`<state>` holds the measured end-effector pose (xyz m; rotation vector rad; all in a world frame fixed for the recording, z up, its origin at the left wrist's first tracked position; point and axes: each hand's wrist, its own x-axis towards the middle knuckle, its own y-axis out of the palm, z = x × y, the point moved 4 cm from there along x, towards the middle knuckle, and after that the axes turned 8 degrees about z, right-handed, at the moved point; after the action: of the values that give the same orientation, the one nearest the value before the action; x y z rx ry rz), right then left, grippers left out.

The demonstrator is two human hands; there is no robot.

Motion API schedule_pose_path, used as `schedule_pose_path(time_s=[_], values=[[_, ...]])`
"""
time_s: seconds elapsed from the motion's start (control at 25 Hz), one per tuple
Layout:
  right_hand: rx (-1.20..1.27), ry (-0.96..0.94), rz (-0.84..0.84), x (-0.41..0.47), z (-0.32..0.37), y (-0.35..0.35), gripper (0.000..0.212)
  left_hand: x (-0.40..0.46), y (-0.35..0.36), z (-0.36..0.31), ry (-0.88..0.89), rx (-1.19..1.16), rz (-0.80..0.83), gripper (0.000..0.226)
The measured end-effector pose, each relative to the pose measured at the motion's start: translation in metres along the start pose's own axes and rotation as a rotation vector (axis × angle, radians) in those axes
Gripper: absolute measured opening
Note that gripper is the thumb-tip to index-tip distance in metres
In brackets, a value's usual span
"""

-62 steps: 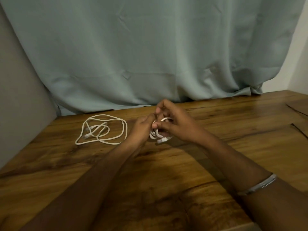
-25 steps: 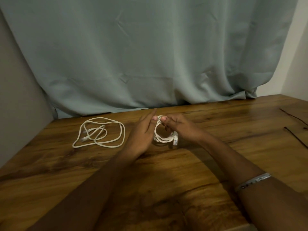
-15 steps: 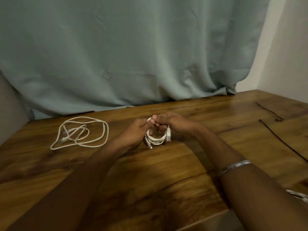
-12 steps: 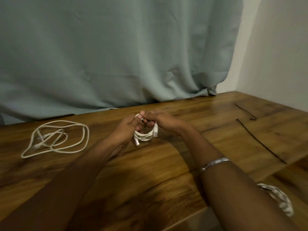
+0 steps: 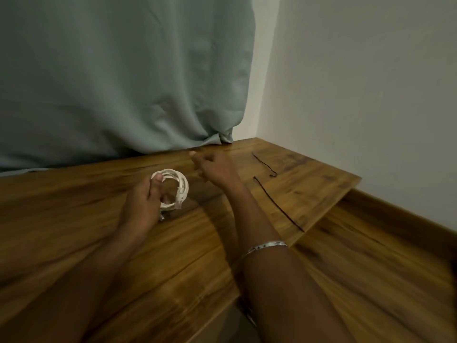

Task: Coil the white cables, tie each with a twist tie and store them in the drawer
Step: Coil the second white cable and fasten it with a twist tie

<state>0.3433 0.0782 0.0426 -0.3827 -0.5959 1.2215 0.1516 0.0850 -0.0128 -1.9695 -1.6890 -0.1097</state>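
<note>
My left hand [image 5: 142,203] grips a small, tightly wound coil of white cable [image 5: 181,186] just above the wooden table [image 5: 74,219], thumb over its top, with a connector hanging at the coil's right side. My right hand [image 5: 212,167] is off the coil, to its right and a little farther back, fingers loosely apart and holding nothing. Two black twist ties lie on the table's right part: a short, hooked twist tie [image 5: 264,164] and a long, straight twist tie [image 5: 278,204]. The second, loose white cable is out of view.
A grey-green curtain [image 5: 123,78] hangs behind the table and a white wall [image 5: 358,95] stands on the right. The tabletop ends at a right edge [image 5: 326,214], with a lower wooden surface [image 5: 383,268] beyond it. A silver bracelet [image 5: 267,246] circles my right wrist.
My right hand let go of the coil and moved right, toward the twist ties. My left hand alone holds the coil. The view swung right, and the loose cable left the frame.
</note>
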Motion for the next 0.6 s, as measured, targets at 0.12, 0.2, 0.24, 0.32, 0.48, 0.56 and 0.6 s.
schedule_pose_path(time_s=[0.12,0.2,0.24,0.32,0.48,0.56,0.6], values=[[-0.196,0.177,-0.152,0.004,-0.04,-0.059,0.038,-0.008,0.0,-0.004,0.025,-0.013,0.048,0.035],[-0.341,0.321,-0.19,-0.006,-0.056,-0.088,0.019,-0.007,0.002,-0.004,0.043,-0.019,0.075,0.034],[-0.44,0.392,-0.183,-0.011,-0.064,-0.095,0.015,-0.007,0.004,-0.003,0.045,-0.021,0.084,0.033],[-0.603,0.497,-0.138,-0.021,-0.074,-0.098,0.01,-0.008,0.006,-0.003,0.036,-0.031,0.099,0.033],[-0.721,0.524,-0.192,-0.038,-0.082,-0.089,0.015,-0.016,0.003,-0.006,0.052,-0.024,0.111,0.033],[-0.721,0.506,-0.215,-0.041,-0.082,-0.087,0.015,-0.02,0.001,-0.006,0.056,-0.03,0.123,0.033],[-0.708,0.506,-0.199,-0.042,-0.08,-0.084,0.015,-0.021,0.001,-0.006,0.056,-0.026,0.129,0.033]])
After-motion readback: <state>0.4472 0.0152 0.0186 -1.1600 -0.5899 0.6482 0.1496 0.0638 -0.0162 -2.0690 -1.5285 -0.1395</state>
